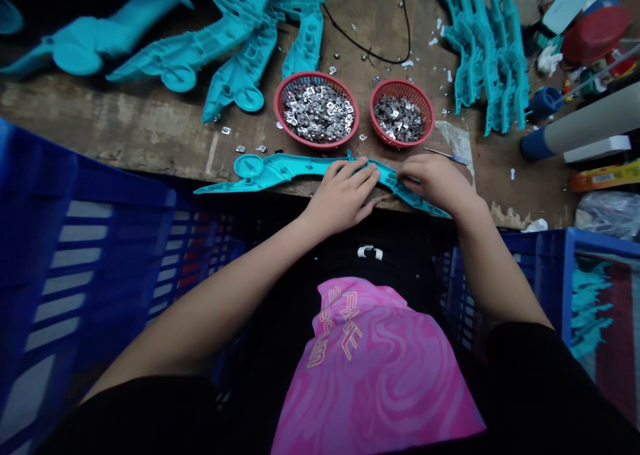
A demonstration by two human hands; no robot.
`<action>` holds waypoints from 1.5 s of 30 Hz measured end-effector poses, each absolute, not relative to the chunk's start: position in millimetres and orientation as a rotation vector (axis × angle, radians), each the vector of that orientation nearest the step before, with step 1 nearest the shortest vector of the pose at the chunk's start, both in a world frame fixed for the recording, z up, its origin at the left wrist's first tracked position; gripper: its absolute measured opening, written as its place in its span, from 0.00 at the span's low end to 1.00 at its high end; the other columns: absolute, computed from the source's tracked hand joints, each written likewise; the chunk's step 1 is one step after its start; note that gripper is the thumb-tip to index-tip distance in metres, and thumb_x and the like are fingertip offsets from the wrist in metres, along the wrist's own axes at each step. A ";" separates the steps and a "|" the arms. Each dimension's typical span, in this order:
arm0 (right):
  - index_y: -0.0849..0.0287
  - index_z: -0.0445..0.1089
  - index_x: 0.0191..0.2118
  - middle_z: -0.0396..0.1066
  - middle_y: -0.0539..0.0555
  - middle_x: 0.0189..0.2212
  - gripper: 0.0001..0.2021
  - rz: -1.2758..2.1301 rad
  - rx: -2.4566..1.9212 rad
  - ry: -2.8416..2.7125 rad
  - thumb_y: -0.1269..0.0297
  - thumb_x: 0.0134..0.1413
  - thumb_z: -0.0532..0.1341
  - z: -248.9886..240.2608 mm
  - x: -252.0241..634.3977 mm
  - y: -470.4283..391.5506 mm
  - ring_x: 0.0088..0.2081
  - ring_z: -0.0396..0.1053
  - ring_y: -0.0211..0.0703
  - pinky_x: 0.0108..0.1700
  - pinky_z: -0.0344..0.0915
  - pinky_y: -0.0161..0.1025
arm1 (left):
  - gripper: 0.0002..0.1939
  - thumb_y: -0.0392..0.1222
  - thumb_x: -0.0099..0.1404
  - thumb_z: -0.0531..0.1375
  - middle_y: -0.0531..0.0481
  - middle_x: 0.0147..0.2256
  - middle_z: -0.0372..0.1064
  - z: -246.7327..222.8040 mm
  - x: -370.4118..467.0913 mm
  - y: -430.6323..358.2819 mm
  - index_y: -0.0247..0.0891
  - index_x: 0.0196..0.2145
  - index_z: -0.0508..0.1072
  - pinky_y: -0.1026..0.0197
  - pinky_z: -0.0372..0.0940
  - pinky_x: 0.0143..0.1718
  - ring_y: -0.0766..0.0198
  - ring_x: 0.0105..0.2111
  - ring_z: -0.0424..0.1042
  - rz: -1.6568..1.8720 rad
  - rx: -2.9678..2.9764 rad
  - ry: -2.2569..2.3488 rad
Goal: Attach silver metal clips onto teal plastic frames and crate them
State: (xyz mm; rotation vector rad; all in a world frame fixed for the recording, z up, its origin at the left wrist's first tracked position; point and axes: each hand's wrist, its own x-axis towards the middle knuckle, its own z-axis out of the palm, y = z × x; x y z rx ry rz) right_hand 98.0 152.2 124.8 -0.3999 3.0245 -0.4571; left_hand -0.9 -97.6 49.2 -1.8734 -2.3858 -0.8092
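Observation:
A long turquoise plastic part (280, 169) lies along the front edge of the wooden table, its round disc at the left end. My left hand (345, 191) is laid over its middle, fingers across the top and thumb at the near edge, holding it. My right hand (435, 178) is closed over the right section, fingertips curled down against the part. Whatever sits between those fingertips is hidden. Just behind the part stand a larger red basket (276, 111) and a smaller red basket (431, 123), both filled with small metal clips (317, 111).
More turquoise parts (240, 35) lie at the back left, and others (487, 55) at the back right. A screwdriver (447, 155) rests near my right hand. Loose clips (241, 149) are scattered about. Blue crates (90, 241) flank me. Tools and tape (607, 175) crowd the right side.

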 end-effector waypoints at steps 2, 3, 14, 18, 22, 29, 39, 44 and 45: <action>0.61 0.79 0.42 0.77 0.58 0.38 0.08 -0.450 -0.426 3.018 0.76 0.66 0.62 125.8 96.4 154.5 0.41 0.72 0.51 0.44 0.61 0.40 | 0.29 0.47 0.80 0.56 0.31 0.69 0.69 48.1 -0.9 -97.5 0.30 0.72 0.68 0.32 0.58 0.69 0.35 0.73 0.62 -0.818 -1.871 -2.384; 0.60 0.80 0.42 0.77 0.58 0.38 0.09 -0.435 -0.433 3.016 0.76 0.66 0.62 126.3 95.6 155.4 0.41 0.72 0.51 0.44 0.61 0.41 | 0.29 0.46 0.80 0.56 0.31 0.69 0.68 47.8 -0.9 -97.4 0.30 0.72 0.68 0.31 0.58 0.69 0.35 0.73 0.62 -0.829 -1.871 -2.384; 0.61 0.83 0.42 0.79 0.59 0.42 0.10 -0.126 -0.334 2.839 0.78 0.64 0.65 139.9 76.6 138.2 0.42 0.75 0.52 0.44 0.66 0.43 | 0.29 0.45 0.79 0.57 0.30 0.69 0.68 49.3 -0.1 -97.4 0.30 0.72 0.67 0.31 0.58 0.69 0.35 0.73 0.61 -0.812 -1.886 -2.391; 0.54 0.86 0.43 0.80 0.53 0.33 0.15 -0.029 -0.261 2.694 0.80 0.55 0.70 163.2 45.0 138.6 0.33 0.74 0.49 0.37 0.63 0.42 | 0.28 0.48 0.79 0.58 0.31 0.68 0.69 62.2 -3.2 -96.9 0.29 0.69 0.69 0.34 0.61 0.70 0.37 0.73 0.60 -0.714 -1.934 -2.377; 0.49 0.87 0.49 0.82 0.51 0.37 0.17 -0.084 -0.311 2.610 0.76 0.58 0.70 192.0 32.5 155.5 0.33 0.74 0.47 0.37 0.63 0.42 | 0.19 0.50 0.80 0.57 0.36 0.61 0.74 89.9 -35.9 -96.0 0.34 0.57 0.77 0.43 0.63 0.71 0.46 0.69 0.66 -0.706 -1.778 -2.384; 0.52 0.85 0.48 0.82 0.51 0.39 0.10 -0.290 -0.423 2.696 0.70 0.67 0.66 176.3 73.9 174.8 0.35 0.74 0.46 0.37 0.60 0.40 | 0.13 0.42 0.70 0.59 0.34 0.46 0.79 119.7 -118.8 -90.1 0.37 0.44 0.83 0.34 0.68 0.57 0.37 0.54 0.73 -0.211 -1.192 -2.930; 0.52 0.85 0.45 0.82 0.52 0.40 0.09 -0.602 -0.451 2.862 0.72 0.64 0.70 152.4 87.2 186.4 0.37 0.76 0.48 0.39 0.62 0.41 | 0.07 0.42 0.58 0.69 0.44 0.27 0.76 125.7 -152.0 -78.9 0.39 0.34 0.86 0.49 0.72 0.41 0.52 0.31 0.72 -0.790 -1.021 -2.961; 0.56 0.85 0.51 0.82 0.55 0.44 0.10 -1.388 -0.146 2.961 0.66 0.70 0.67 158.4 88.2 170.8 0.44 0.78 0.50 0.50 0.72 0.44 | 0.09 0.46 0.62 0.72 0.46 0.28 0.78 159.8 -103.9 -64.2 0.36 0.33 0.84 0.59 0.71 0.34 0.60 0.29 0.73 -1.478 -1.040 -2.880; 0.56 0.84 0.54 0.82 0.56 0.45 0.11 -1.566 -0.100 2.937 0.64 0.70 0.68 160.0 88.6 166.7 0.46 0.78 0.50 0.52 0.73 0.45 | 0.10 0.47 0.63 0.71 0.46 0.30 0.79 166.2 -86.9 -60.3 0.36 0.34 0.84 0.60 0.71 0.34 0.60 0.30 0.74 -1.520 -1.072 -2.865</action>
